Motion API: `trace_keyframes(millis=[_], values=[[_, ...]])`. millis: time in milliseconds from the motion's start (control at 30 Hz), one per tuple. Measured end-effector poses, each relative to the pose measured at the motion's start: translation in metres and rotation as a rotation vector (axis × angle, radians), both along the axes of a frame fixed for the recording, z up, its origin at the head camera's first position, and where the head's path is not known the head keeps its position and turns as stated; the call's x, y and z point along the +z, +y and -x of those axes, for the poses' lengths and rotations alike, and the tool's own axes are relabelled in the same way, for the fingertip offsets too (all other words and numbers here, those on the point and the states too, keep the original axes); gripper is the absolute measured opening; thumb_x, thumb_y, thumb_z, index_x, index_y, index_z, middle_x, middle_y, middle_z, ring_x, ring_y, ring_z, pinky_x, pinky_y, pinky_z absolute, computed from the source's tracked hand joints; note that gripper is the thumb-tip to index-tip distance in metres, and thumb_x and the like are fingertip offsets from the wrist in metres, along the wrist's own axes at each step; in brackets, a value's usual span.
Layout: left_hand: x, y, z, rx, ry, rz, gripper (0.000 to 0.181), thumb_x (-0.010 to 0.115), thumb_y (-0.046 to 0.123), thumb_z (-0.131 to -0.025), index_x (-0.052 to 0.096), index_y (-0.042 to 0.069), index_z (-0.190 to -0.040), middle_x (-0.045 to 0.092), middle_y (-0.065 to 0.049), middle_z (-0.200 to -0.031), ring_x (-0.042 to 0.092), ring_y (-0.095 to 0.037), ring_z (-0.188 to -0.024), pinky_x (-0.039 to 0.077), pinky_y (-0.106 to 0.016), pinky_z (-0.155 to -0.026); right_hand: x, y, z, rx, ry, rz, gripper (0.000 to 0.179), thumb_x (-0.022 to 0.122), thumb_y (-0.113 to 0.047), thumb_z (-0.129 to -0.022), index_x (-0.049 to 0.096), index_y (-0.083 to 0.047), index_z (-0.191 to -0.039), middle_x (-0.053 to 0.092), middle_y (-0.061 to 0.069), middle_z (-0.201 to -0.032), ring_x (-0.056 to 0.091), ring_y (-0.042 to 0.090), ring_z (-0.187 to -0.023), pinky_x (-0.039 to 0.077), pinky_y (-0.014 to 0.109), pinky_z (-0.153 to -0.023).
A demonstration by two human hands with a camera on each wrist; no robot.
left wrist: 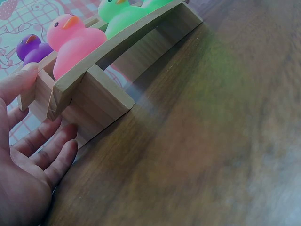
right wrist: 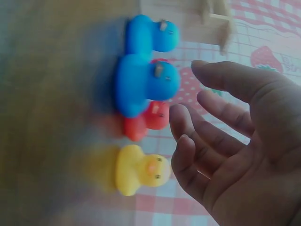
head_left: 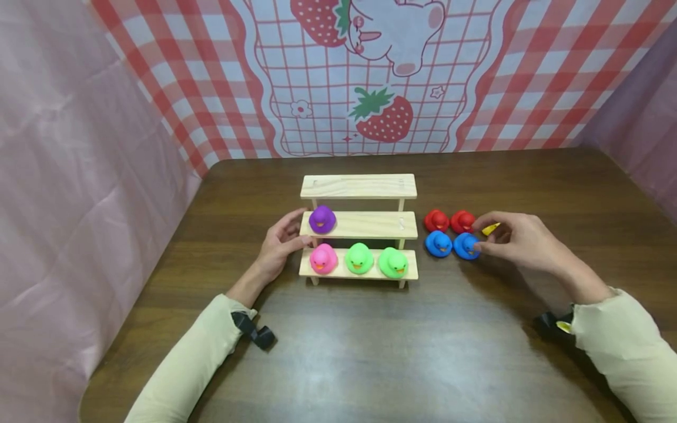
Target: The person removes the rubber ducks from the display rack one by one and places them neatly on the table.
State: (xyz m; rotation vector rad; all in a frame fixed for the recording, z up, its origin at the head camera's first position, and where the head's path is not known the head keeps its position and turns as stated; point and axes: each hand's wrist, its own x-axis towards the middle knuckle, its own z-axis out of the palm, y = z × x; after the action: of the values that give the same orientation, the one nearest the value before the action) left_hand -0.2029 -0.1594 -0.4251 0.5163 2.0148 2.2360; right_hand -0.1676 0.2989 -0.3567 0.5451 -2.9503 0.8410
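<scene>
A three-tier wooden display stand [head_left: 365, 186] holds a purple rubber duck [head_left: 322, 220] on its middle tier. On the bottom tier are a pink duck [head_left: 323, 259] and two green ducks [head_left: 359, 258]. My left hand [head_left: 277, 244] holds the stand's left end, thumb and index finger at opposite edges of the middle plank. To the right, my right hand [head_left: 520, 238] hovers with parted, bent fingers beside the nearer blue duck [right wrist: 133, 84] and a red duck [head_left: 462, 222]. Nothing is between its fingers. A yellow duck [right wrist: 141, 170] is mostly hidden under that hand in the head view.
Another red duck [head_left: 436, 221] and another blue duck [head_left: 438, 244] stand just right of the stand. Behind the brown table [head_left: 338, 352] hangs a checked strawberry-print cloth [head_left: 211, 76]. A pink curtain [head_left: 69, 176] borders the left side.
</scene>
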Motion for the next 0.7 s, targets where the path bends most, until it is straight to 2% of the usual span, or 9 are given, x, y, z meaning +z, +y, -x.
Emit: trace_keyframes(millis=[133,267,433,700], values=[[0.000,0.000,0.001,0.003,-0.004,0.002,0.068,0.058,-0.008,-0.086,0.034,-0.008,-0.150,0.072,0.011,-0.097,0.067,-0.006,-0.085,0.054,-0.019,-0.081,0.011,0.000,-0.001,-0.060,0.007,0.025,0.033,0.080,-0.024,-0.084,0.070,-0.011,-0.113,0.072,0.013,-0.103,0.058,-0.004,-0.075,0.050,0.020,-0.059],[0.001,-0.001,0.000,0.015,-0.010,0.005,0.067,0.058,-0.007,-0.086,0.036,-0.006,-0.149,0.072,0.011,-0.097,0.067,-0.006,-0.086,0.054,-0.019,-0.082,0.020,-0.005,0.000,-0.106,0.003,0.043,0.032,0.079,-0.025,-0.085,0.070,-0.014,-0.114,0.072,0.010,-0.104,0.058,-0.003,-0.074,0.049,0.020,-0.059],[0.001,0.000,-0.002,0.022,-0.015,0.012,0.068,0.058,-0.005,-0.085,0.037,-0.006,-0.149,0.072,0.012,-0.099,0.066,-0.006,-0.089,0.053,-0.019,-0.083,0.027,-0.013,0.000,-0.099,0.024,0.052,0.033,0.079,-0.026,-0.085,0.070,-0.015,-0.115,0.072,0.009,-0.105,0.056,-0.003,-0.077,0.050,0.019,-0.060],[0.001,0.002,-0.003,0.020,-0.011,0.009,0.067,0.057,-0.005,-0.086,0.036,-0.006,-0.149,0.072,0.012,-0.104,0.067,-0.006,-0.090,0.053,-0.019,-0.085,0.041,-0.036,0.002,-0.073,0.076,0.097,0.031,0.078,-0.023,-0.086,0.070,-0.015,-0.115,0.073,0.004,-0.093,0.059,0.005,-0.075,0.049,0.019,-0.064]])
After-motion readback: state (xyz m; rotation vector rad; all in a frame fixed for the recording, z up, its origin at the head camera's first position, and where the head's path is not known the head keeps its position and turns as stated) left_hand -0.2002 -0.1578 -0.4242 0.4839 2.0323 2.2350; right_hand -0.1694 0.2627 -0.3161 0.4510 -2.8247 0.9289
